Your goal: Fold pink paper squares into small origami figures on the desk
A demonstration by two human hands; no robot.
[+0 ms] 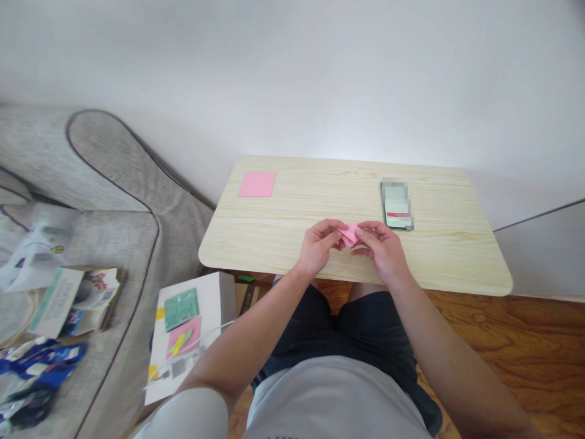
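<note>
A small piece of folded pink paper [350,234] is held between my two hands, just over the front part of the wooden table [311,201]. My left hand [319,245] pinches its left side between thumb and fingers. On the other side, my right hand [382,249] grips the paper with its thumb and index finger, the lower fingers curled beneath. The fingers partly cover the folds. At the table's back left lies a flat pink sheet of paper [256,184]. A phone [397,205] with its screen lit rests right of my hands.
A white box [219,299] stands left of the table, bearing a green patterned packet [181,308], pink paper and small items. Farther left is a grey sofa [114,244] with an open carton [77,299] and blue packaging [46,360]. A white wall [292,79] rises behind the table.
</note>
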